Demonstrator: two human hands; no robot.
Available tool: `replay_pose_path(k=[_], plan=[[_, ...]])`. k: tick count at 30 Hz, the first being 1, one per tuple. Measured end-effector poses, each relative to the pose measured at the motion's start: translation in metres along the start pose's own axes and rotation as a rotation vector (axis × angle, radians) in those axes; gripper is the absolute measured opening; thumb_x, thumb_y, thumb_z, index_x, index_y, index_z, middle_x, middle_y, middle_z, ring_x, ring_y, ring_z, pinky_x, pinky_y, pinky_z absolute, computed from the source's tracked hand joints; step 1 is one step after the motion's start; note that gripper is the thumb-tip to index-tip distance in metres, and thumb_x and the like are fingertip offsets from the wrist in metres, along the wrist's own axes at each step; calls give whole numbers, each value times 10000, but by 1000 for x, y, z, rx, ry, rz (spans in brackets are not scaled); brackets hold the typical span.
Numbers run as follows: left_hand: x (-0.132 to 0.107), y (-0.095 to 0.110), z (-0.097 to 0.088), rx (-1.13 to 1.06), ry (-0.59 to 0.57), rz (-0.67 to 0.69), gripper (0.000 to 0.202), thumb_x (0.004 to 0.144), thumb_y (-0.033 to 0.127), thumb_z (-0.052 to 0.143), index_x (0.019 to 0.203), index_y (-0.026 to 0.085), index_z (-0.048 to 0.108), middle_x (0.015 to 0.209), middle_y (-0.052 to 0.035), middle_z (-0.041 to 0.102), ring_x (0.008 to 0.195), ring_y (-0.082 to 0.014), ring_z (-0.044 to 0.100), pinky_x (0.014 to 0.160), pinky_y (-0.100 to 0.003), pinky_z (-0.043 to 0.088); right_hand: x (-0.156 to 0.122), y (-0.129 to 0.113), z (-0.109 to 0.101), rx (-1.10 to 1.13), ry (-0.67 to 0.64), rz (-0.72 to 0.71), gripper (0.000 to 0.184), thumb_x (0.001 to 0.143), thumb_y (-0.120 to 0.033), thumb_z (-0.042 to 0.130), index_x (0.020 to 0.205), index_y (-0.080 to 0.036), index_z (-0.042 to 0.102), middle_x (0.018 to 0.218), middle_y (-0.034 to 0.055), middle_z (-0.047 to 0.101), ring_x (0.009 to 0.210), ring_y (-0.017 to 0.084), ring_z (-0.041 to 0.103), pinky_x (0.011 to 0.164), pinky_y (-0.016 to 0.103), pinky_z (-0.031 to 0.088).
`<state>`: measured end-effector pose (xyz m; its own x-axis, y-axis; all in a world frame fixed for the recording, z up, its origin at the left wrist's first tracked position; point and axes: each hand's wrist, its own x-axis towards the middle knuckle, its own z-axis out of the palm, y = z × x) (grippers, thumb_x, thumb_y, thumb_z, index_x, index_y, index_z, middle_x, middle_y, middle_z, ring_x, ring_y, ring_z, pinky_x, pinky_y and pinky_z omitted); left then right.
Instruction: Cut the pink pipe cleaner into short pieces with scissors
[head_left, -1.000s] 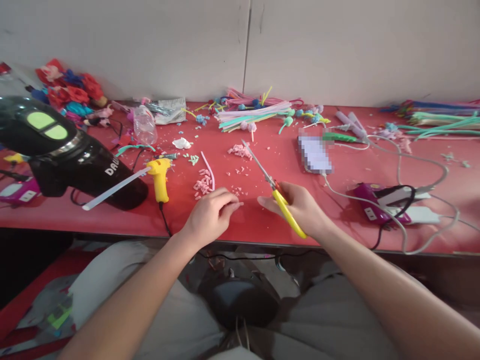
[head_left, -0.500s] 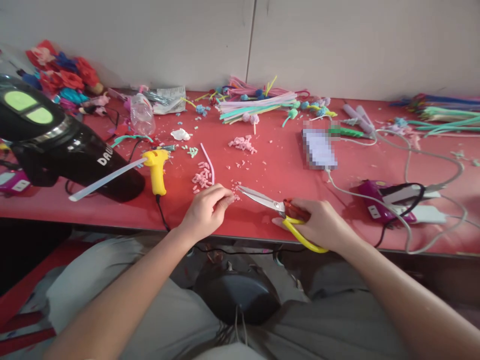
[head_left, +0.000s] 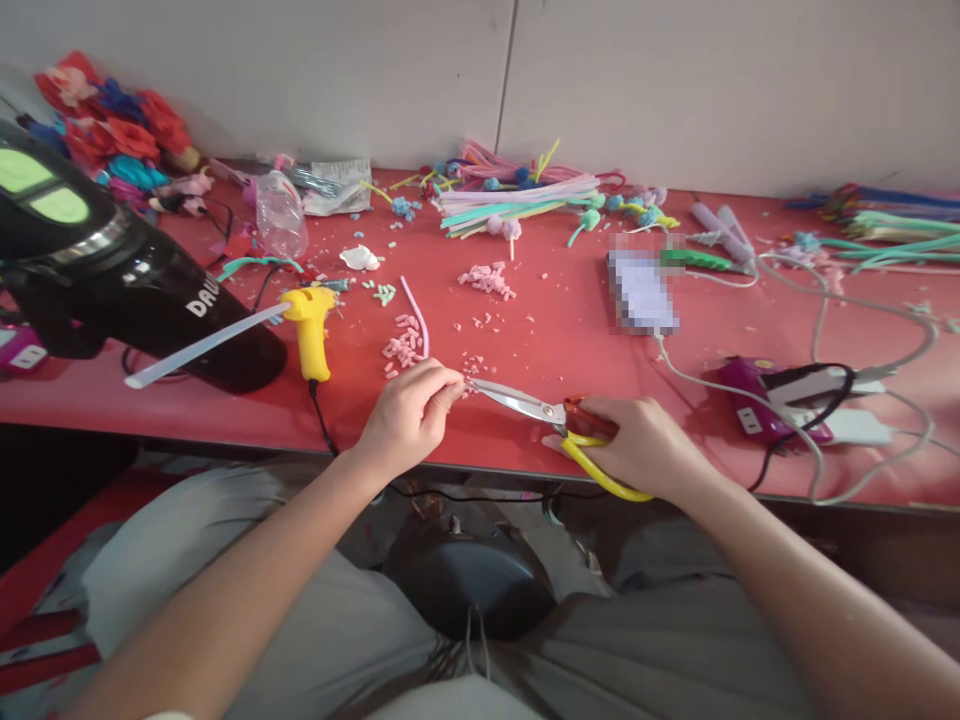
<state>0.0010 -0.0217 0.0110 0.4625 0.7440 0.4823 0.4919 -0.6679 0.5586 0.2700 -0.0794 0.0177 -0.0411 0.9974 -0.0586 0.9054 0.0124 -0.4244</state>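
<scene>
My right hand (head_left: 641,445) grips yellow-handled scissors (head_left: 559,425) over the front edge of the red table (head_left: 562,340). Their blades point left toward my left hand (head_left: 409,415). That hand is pinched shut at the blade tips, and what it pinches is too small to make out. Small pink cut pieces (head_left: 405,348) lie in little heaps just beyond my left hand, beside a curved pink strip (head_left: 417,315).
A yellow glue gun (head_left: 309,322) stands left of my hands, next to a black appliance (head_left: 112,280). Bundles of coloured pipe cleaners (head_left: 517,195) lie at the back. A phone (head_left: 641,292), purple power strip (head_left: 757,410) and cables (head_left: 847,330) occupy the right side.
The scissors swung down from pointing away to lying level, blades aimed left at my left hand. My left hand closed into a pinch at the blade tips.
</scene>
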Motion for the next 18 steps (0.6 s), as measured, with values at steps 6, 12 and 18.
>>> replay_pose_path(k=[6, 12, 18], plan=[[0, 1, 0, 3, -9, -2, 187, 975, 177, 466, 827, 172, 580, 756, -19, 580, 723, -125, 547, 680, -244, 452, 1, 0, 0, 2, -8, 8, 616, 681, -774, 613, 575, -221, 362, 528, -18, 427, 528, 117, 271, 488, 262, 252], [0, 0, 0, -2, -5, -20, 185, 976, 186, 467, 830, 177, 580, 756, -20, 585, 716, -125, 550, 659, -242, 447, 0, 0, 0, -10, -5, 4, 612, 691, -784, 593, 578, -227, 366, 523, -20, 416, 518, 119, 259, 488, 267, 237], [0, 1, -1, -9, -19, -26, 199, 977, 176, 462, 811, 180, 570, 745, -14, 577, 709, -122, 541, 664, -245, 443, 0, -2, -3, -19, -24, -3, 608, 690, -767, 612, 588, -227, 352, 519, -34, 397, 526, 117, 249, 488, 258, 244]])
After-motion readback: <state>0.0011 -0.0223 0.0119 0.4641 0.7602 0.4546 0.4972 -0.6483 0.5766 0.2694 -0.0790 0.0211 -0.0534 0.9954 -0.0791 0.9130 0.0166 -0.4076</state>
